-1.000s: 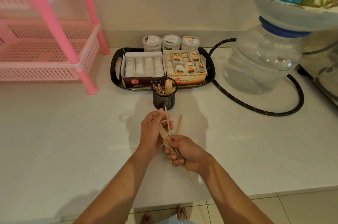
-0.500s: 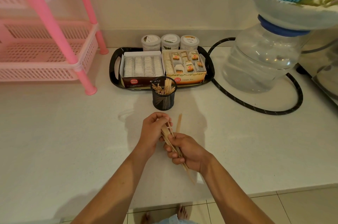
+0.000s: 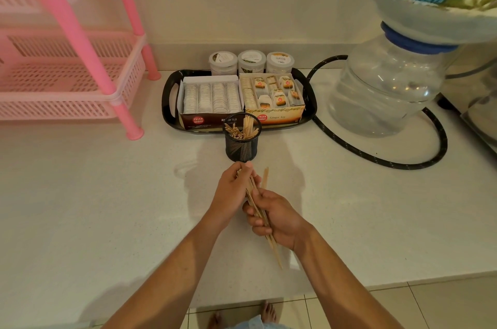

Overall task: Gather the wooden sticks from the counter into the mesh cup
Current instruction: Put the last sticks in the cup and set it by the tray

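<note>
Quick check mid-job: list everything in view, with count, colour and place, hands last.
mesh cup: one, black, mid-counter before the tray, already holding sticks
wooden sticks: a bundle, tan, gripped in both hands
tray: one, black, at the back wall
tea boxes: two, open, side by side on the tray
jars: three, white-lidded, behind the tray
rack: one, pink, back left
water bottle: one, clear, inverted, right
hose: one, black, looped round the bottle
left hand: gripping the bundle's upper end
right hand: gripping its middle

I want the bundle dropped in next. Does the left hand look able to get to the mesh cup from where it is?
Probably yes. The left hand grips the top of the wooden sticks just in front of the mesh cup, with only bare counter between them. The right hand holds the bundle lower down.
</note>
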Tool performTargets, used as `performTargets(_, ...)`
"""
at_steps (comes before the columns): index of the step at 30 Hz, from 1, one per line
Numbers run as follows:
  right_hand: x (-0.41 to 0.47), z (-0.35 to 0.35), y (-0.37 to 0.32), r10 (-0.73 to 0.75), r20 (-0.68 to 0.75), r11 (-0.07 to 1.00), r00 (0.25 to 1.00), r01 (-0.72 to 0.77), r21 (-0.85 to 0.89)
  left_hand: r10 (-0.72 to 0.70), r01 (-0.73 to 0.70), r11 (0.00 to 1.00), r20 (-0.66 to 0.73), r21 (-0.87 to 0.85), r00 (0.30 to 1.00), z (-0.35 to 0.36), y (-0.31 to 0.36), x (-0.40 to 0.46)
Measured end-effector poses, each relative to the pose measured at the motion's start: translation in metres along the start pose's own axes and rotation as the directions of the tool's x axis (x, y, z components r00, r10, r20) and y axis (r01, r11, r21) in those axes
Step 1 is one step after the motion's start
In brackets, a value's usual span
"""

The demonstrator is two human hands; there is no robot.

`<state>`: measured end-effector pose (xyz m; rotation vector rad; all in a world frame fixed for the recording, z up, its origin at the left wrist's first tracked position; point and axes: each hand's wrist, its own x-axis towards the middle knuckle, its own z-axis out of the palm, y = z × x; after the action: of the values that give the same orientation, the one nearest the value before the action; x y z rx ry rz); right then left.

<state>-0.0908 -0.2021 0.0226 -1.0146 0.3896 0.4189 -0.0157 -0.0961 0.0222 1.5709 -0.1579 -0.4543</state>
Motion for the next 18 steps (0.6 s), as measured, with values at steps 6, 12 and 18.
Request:
performTargets(6, 0.003, 0.011, -0.006, -0.361, -0.026, 0.899, 0.932, 0.341, -0.277, 0.185, -0.185, 0.983, 0.023, 0.009, 0.982, 0.007, 0.029, 0.0)
performTargets(12, 0.01, 0.021, -0.01, -0.706, -0.003, 0.675, 0.708, 0.672, -0.305, 0.423, -0.427, 0.898, 0.058, 0.103, 0.904, 0.017, 0.058, -0.003)
performTargets(18, 0.017, 0.018, 0.0, -0.869, -0.073, 0.461, 0.49, 0.747, -0.479, 0.528, -0.551, 0.821, 0.167, 0.15, 0.833, 0.026, 0.065, -0.014)
